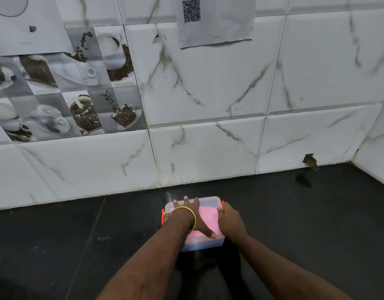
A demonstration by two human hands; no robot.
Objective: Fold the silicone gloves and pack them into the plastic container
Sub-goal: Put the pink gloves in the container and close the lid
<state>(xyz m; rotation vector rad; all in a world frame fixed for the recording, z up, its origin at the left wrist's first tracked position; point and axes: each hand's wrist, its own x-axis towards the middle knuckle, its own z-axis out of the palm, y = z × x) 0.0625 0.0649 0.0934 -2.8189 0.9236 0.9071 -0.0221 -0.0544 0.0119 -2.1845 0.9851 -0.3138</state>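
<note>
Pressing my left hand (pixel 192 215) flat on the clear plastic container (pixel 208 200) on the black desk (pixel 295 213), pink silicone gloves (pixel 208 216) inside, soft and springy; right hand (pixel 229 219) grips its right clip.

gloves (pixel 208 215) in container (pixel 210 199), hands (pixel 192 215) atop

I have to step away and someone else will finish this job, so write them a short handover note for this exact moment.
Left hand: flat, fingers spread, pressing on the container's lid.
Right hand: grip on the right end of the plastic container, thumb at its orange clip.
Gloves: pink mass showing through the lid, already inside.
Done: packing, lid on.
Left: probably snapping the clips; whether they are latched cannot be told.
</note>
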